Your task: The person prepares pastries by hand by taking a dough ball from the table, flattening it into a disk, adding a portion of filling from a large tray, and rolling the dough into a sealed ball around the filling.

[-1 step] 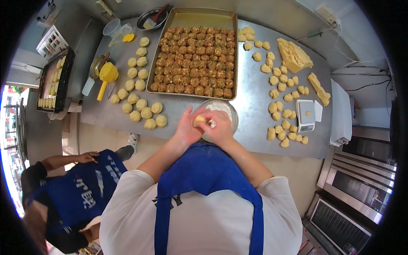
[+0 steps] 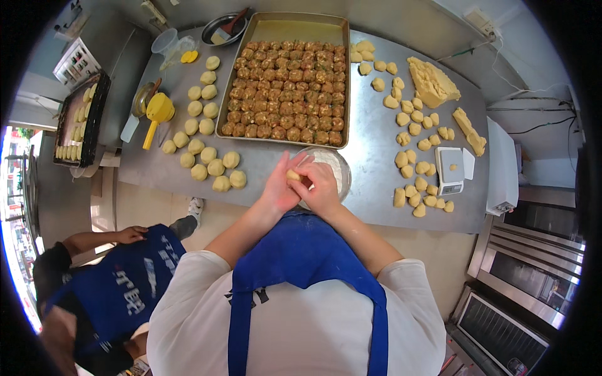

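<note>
A small piece of yellow dough (image 2: 293, 175) is between my two hands at the table's front edge. My left hand (image 2: 279, 188) cups it from the left, fingers stretched up and the palm turned inward. From the right, my right hand (image 2: 320, 187) presses on the dough with curled fingers that partly cover it. Just behind and below the hands is a clear bowl of white flour (image 2: 329, 160), partly hidden by them. Rolled dough balls (image 2: 216, 166) lie in loose rows on the left. Rough dough pieces (image 2: 402, 158) are scattered on the right.
A metal tray (image 2: 282, 28) of filling balls (image 2: 285, 94) stands behind the bowl. Right are a small scale (image 2: 450, 178) and a large dough slab (image 2: 433, 84). A yellow sieve (image 2: 160, 109) lies left. A co-worker in a blue apron (image 2: 135, 282) is at lower left.
My hands have shifted slightly against each other around the dough, and the right fingers cover more of it. The co-worker's arm has moved slightly.
</note>
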